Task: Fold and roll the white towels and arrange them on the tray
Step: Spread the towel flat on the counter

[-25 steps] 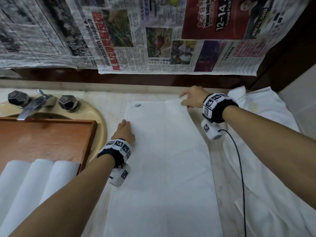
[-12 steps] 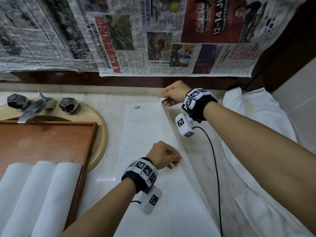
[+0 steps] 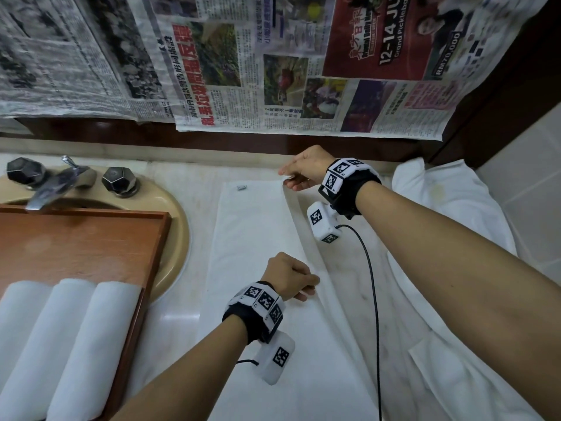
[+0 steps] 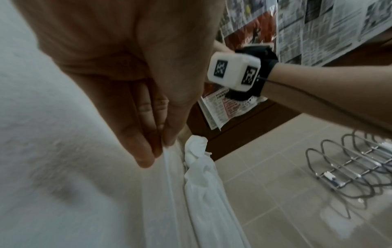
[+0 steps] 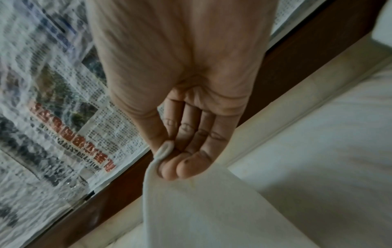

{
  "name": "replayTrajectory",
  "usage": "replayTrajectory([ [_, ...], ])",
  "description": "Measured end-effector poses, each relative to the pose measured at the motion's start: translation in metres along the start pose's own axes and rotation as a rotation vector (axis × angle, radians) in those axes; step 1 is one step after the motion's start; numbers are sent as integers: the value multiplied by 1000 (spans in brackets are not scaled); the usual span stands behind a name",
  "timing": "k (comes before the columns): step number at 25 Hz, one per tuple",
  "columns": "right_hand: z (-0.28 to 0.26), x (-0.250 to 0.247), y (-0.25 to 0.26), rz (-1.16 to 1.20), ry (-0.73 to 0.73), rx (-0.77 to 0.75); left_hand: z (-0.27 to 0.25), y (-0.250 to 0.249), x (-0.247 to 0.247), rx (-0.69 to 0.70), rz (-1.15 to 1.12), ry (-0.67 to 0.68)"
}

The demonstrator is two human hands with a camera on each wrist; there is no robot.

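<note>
Lengthwise folding step: both hands, left hand [image 3: 290, 276] and right hand [image 3: 305, 171], pinch the flat white towel's [image 3: 252, 238] right edge with fingers clamped; next, carry it leftward evenly.

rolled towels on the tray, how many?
3, side by side at the wooden tray's near end: left roll, middle roll, right roll. The frame edge cuts them off; more may be out of view.

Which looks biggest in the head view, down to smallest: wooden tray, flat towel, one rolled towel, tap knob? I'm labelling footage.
1. Flat towel
2. Wooden tray, though partly cut off by the frame, so unsure against the flat towel
3. Rolled towel
4. Tap knob
</note>
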State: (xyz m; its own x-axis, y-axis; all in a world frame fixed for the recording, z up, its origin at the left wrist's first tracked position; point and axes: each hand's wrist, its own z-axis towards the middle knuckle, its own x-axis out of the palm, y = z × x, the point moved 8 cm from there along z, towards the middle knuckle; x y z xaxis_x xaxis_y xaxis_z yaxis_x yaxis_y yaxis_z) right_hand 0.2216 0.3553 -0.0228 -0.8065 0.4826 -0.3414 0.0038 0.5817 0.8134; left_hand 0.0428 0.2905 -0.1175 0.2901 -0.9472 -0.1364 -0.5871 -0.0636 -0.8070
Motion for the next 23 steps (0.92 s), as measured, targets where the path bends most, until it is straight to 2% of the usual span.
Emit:
replayTrajectory([
  [5, 5, -10, 1, -131, -48, 8, -15, -23, -20, 52, -145, 117],
  [8, 11, -4, 11, -223, -34, -80, -31, -36, -50, 99, -194, 129],
  [10, 15, 2, 22, -379, -38, -155, -37, -33, -74, 82, -247, 101],
  [12, 21, 15, 31, -520, -26, -207, -39, -20, -100, 24, -287, 9],
  [15, 37, 43, 32, -612, -9, -253, -39, 14, -133, -53, -291, -210],
  [18, 57, 74, 24, -658, -12, -277, -37, 50, -146, -120, -230, -345],
  [23, 81, 114, 14, -636, -43, -311, -20, 91, -161, -125, -140, -548],
])
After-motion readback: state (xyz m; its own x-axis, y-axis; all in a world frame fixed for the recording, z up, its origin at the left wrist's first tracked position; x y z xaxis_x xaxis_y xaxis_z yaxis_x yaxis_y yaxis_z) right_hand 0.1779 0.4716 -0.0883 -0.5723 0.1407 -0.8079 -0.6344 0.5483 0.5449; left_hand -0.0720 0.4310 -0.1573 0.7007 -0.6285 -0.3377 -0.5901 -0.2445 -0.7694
